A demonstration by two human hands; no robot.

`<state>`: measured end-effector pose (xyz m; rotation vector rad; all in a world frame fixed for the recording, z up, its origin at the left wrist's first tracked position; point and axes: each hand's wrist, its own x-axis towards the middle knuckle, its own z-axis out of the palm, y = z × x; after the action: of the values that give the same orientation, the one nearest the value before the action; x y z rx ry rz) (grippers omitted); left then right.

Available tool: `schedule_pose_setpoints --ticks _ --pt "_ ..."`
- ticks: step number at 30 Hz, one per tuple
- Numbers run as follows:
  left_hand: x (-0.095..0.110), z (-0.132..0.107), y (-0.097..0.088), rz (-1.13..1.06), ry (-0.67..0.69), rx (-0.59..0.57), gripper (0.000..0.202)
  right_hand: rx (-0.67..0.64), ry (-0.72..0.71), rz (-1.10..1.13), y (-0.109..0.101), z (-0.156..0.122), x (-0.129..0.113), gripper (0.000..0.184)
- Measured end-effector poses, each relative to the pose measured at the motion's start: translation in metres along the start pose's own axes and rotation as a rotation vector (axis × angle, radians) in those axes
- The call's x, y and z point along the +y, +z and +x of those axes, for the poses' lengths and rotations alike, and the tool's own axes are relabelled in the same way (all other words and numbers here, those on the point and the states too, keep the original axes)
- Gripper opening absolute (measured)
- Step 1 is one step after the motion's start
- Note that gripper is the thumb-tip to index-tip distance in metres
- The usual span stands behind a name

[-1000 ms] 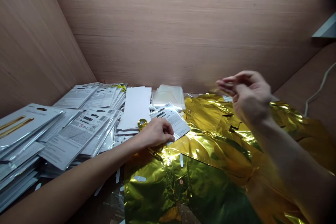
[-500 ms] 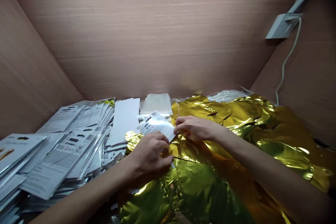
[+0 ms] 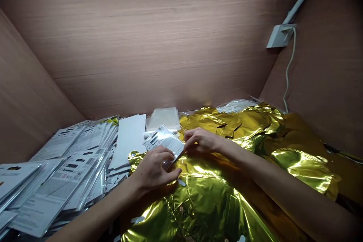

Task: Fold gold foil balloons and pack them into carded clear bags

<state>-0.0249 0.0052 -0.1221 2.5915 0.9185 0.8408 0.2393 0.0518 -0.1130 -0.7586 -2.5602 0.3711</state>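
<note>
Pretty cramped setup: a dark work surface (image 3: 113,232) boxed in by wood-look panels, and you can barely see it under all the stuff. Left side is piled with printed retail packs in clear sleeves (image 3: 66,185), with white card strips (image 3: 129,141) and a stack of clear plastic bags (image 3: 163,119) toward the back. Crumpled gold foil balloons (image 3: 227,121) cover most of the right side.

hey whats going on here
A person is holding a printed card packet in a clear sleeve between their left hand and right hand, above crumpled gold foil. Stacks of similar packets lie to the left, near a white card and clear plastic bags.
</note>
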Motion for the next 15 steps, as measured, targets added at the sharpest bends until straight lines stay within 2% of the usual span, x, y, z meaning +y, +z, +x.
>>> schedule_pose_setpoints --ticks 2,5,9,15 --pt "0.002 -0.001 0.001 0.008 -0.017 0.005 0.023 0.051 0.013 0.027 -0.001 0.002 -0.002 0.012" --pt "0.007 -0.001 0.002 0.075 -0.086 -0.058 0.014 0.111 0.047 0.068 -0.003 0.003 -0.005 0.009" --pt "0.011 -0.001 0.003 0.144 -0.145 -0.160 0.030 0.167 0.135 0.103 -0.002 0.004 -0.006 0.010" --pt "0.015 0.000 0.002 0.126 -0.171 -0.133 0.027 0.222 0.278 0.127 0.005 0.006 -0.004 0.011"
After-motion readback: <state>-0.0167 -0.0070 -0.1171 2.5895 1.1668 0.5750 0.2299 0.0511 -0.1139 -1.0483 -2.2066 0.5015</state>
